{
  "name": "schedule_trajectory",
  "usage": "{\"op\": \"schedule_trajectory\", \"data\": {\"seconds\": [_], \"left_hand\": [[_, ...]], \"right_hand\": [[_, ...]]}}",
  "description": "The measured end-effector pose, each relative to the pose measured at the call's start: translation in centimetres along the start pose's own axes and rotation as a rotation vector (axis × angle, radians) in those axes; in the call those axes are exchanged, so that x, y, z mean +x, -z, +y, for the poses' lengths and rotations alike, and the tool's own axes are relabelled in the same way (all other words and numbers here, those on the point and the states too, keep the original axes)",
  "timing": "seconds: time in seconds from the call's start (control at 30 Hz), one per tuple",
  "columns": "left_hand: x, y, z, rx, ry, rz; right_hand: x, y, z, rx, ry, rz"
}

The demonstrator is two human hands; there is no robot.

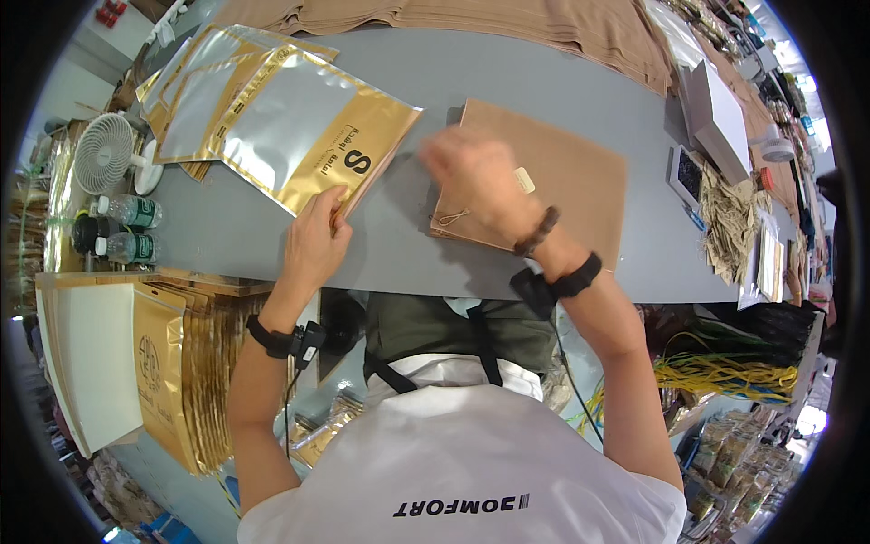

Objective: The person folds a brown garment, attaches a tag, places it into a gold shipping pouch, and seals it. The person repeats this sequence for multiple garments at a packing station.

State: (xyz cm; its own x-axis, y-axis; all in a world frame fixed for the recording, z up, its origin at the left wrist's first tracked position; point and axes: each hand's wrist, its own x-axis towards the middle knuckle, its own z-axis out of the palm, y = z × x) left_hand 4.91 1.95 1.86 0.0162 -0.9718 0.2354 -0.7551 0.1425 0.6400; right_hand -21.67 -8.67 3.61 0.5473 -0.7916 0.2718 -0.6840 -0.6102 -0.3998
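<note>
My left hand (pixel 316 234) pinches the near edge of a gold and clear-windowed plastic packaging bag (pixel 272 122), which bears writing. Folded brown fabric shows along that bag's right edge. More bags (pixel 197 102) of the same kind lie fanned out beneath it and to its left. Blurred by motion, my right hand (pixel 476 170) is over the left part of a stack of folded brown fabric (pixel 578 183); whether its fingers hold anything is unclear. A small cream tag (pixel 523 180) and a thin string loop (pixel 454 217) lie on this stack.
Brown fabric (pixel 476 20) lies along the grey table's (pixel 380 265) far side. To the left are a white fan (pixel 105 153) and two plastic bottles (pixel 136 211). A white box (pixel 717 122) and a heap of beige tags (pixel 727 217) are at right. Gold bags (pixel 183 381) stand below left.
</note>
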Motion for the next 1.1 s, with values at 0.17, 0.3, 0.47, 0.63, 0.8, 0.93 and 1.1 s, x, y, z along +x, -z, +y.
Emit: {"op": "schedule_trajectory", "data": {"seconds": [0.17,0.3,0.47,0.63,0.8,0.93,1.1], "left_hand": [[3.1,-1.4,2.1,0.297,-0.006,-0.091],[6.2,-3.6,2.8,0.259,0.023,-0.021],[7.4,-5.8,3.1,0.102,0.057,-0.058],[5.7,-7.3,3.4,-0.016,0.044,-0.123],[3.0,-7.4,4.3,-0.294,0.086,0.167],[1.5,-5.9,4.6,-0.059,-0.001,0.109],[0.5,-5.2,4.9,-0.003,-0.085,0.122]], "right_hand": [[2.7,3.0,8.7,-0.254,-0.229,0.103],[3.8,2.9,10.5,-0.012,-0.454,-0.196],[1.7,1.7,8.2,0.062,-0.252,-0.065],[-1.5,-0.3,4.0,0.51,-0.045,0.139],[-1.5,-0.6,1.3,0.159,-0.21,0.022],[-2.4,0.7,0.2,-0.188,-0.077,-0.01],[-4.7,0.1,-0.5,0.012,0.415,-0.062]]}}
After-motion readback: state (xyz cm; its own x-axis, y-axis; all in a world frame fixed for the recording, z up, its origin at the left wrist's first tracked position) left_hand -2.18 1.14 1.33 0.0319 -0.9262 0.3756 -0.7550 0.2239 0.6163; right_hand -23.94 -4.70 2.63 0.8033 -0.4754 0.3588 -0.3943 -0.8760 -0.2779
